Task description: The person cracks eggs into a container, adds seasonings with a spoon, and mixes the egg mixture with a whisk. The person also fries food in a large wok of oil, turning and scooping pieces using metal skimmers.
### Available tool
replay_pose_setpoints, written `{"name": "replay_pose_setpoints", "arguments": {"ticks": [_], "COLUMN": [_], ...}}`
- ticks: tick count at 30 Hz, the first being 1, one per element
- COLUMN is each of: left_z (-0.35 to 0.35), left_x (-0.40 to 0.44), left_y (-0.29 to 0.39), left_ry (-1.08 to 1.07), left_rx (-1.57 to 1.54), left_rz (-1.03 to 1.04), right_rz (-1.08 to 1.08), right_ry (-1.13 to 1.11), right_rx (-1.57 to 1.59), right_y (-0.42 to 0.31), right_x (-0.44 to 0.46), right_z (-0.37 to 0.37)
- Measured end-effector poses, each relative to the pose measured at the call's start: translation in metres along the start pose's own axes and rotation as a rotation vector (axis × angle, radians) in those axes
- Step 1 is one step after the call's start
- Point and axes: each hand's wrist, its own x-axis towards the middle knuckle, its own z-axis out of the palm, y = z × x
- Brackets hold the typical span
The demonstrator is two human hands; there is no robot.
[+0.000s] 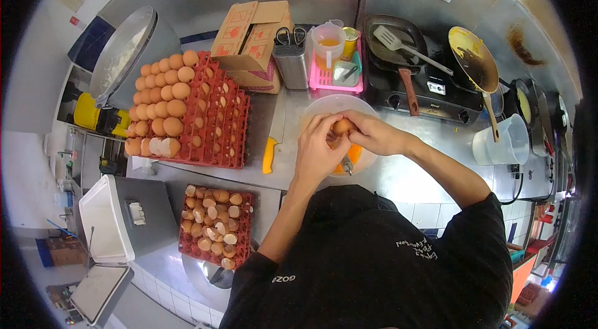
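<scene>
Steel kitchen counter [398, 170]: at near left, broken shells [215, 220] are piled in a red tray [248, 203]. Beyond, a brown egg [342, 126] is gripped above a pale bowl [330, 103], the fingers of the left hand [316, 145] and right hand [377, 134] curled nearly closed around it. Were it squeezed too hard, shell fragments could be dropped onto the orange yolk [354, 153] below. Farther left, egg trays [215, 117] are stacked; at far right, a stove [430, 100] is topped by a dark pan [380, 49].
</scene>
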Motion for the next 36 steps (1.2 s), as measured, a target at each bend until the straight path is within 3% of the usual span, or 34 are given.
{"name": "replay_pose_setpoints", "arguments": {"ticks": [5, 7, 8, 10, 17, 21, 22, 23, 24, 25, 27, 31, 33, 36], "left_z": [-0.007, -0.015, -0.019, -0.025, -0.036, -0.031, -0.03, -0.03, -0.032, -0.032, -0.034, -0.03, -0.025, -0.02], "left_x": [0.0, 0.003, 0.004, 0.007, 0.009, 0.007, 0.005, 0.002, -0.002, -0.005, -0.013, -0.031, -0.036, -0.041], "left_y": [-0.001, 0.01, 0.012, 0.015, 0.021, 0.021, 0.018, 0.013, 0.009, 0.007, 0.006, -0.018, -0.022, -0.014], "left_ry": [0.052, 0.032, 0.03, 0.037, -0.107, 0.035, 0.027, 0.017, 0.066, 0.106, 0.227, 0.235, 0.17, 0.172], "left_rx": [0.02, 0.067, 0.067, 0.39, 0.562, -0.11, -0.184, -0.271, -0.262, -0.255, -0.278, -0.337, -0.028, 0.133], "left_rz": [0.052, 0.075, 0.073, 0.279, 0.322, 0.089, -0.005, -0.088, -0.092, -0.085, -0.054, -0.112, 0.078, 0.131], "right_rz": [-0.119, -0.249, -0.248, -0.287, -0.296, -0.104, -0.149, -0.043, 0.078, 0.058, 0.035, -0.11, -0.281, -0.404], "right_ry": [-0.004, 0.036, 0.036, 0.113, 0.143, 0.222, 0.169, 0.139, 0.111, 0.076, 0.138, 0.11, 0.051, -0.026], "right_rx": [-0.026, -0.353, -0.35, -0.728, -1.038, -0.188, -0.178, 0.02, 0.207, 0.194, 0.467, 0.407, 0.401, 0.208], "right_y": [0.005, -0.007, -0.009, -0.013, -0.032, -0.024, -0.016, -0.006, 0.001, 0.002, -0.001, -0.077, -0.128, -0.188], "right_x": [0.0, 0.0, -0.001, -0.002, -0.013, -0.006, -0.003, 0.0, 0.005, 0.013, 0.028, 0.115, 0.176, 0.268], "right_z": [-0.008, -0.014, -0.014, -0.014, -0.014, -0.002, -0.001, 0.0, 0.0, 0.0, -0.001, -0.005, 0.014, 0.058]}}
